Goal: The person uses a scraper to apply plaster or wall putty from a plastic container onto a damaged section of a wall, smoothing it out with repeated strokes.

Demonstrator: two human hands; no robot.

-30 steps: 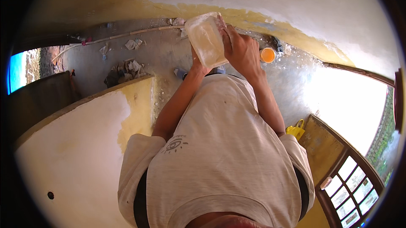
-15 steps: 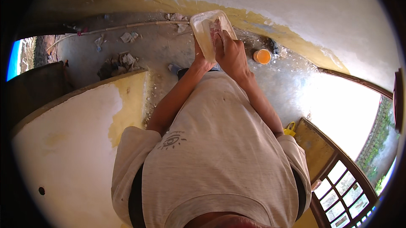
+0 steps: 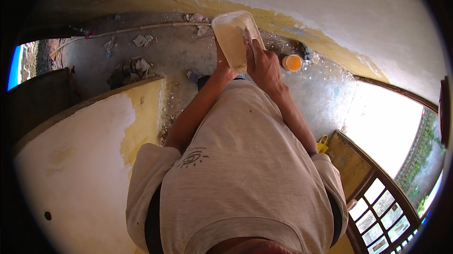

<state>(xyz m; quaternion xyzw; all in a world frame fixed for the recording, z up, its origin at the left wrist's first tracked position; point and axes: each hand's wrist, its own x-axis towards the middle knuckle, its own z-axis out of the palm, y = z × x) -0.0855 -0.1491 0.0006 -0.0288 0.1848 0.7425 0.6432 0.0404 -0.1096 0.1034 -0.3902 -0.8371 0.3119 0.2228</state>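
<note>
In front of my chest I hold up a pale rectangular plastic tub [image 3: 230, 37], whose inside is coated with a cream-coloured paste. My left hand [image 3: 225, 67] grips it from below and along its left side; most of those fingers are hidden behind the tub. My right hand [image 3: 264, 65] is closed around a putty knife [image 3: 247, 37], with the index finger stretched along it. The knife is turned nearly edge-on inside the tub's right side, so little of its blade shows.
An orange-filled bucket [image 3: 292, 63] stands on the floor to the right, near the patchy wall [image 3: 330, 32]. A long pole [image 3: 141, 28] lies at the far left, with crumpled rubbish [image 3: 137, 67] nearer. A low wall [image 3: 89, 126] rises at left; a gridded door [image 3: 384, 211] stands at right.
My right hand has moved slightly right and down. The putty knife has turned from showing its broad reddish face to nearly edge-on, uncovering more of the tub's inside. The left hand stays put.
</note>
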